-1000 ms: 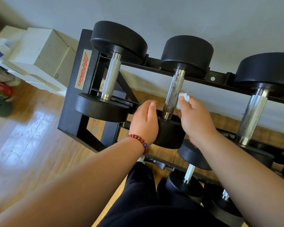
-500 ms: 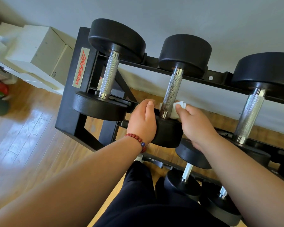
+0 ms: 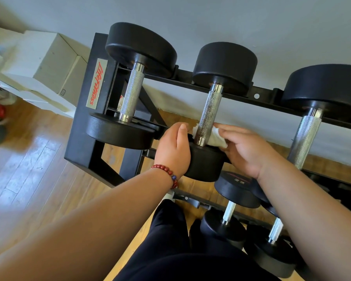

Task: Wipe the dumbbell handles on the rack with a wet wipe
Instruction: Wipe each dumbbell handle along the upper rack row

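Three black dumbbells lie across the top tier of the black rack [image 3: 80,126]. The middle dumbbell has a knurled steel handle [image 3: 210,110]. My right hand [image 3: 245,151] holds a white wet wipe [image 3: 216,137] wrapped around the bottom end of that handle, just above the near weight head [image 3: 206,165]. My left hand [image 3: 173,151] grips the left side of that near head, thumb on top. The left dumbbell's handle [image 3: 132,92] and the right dumbbell's handle [image 3: 306,136] are untouched.
Smaller dumbbells [image 3: 229,211] sit on the lower tier below my right arm. White boxes [image 3: 43,59] stand left of the rack on the wooden floor [image 3: 28,169]. A grey wall runs behind the rack. My dark trouser legs are at the bottom.
My right hand slid the wipe down the middle handle, from about halfway to its bottom end, and the wipe now wraps around the bar. My left hand stayed on the near head.
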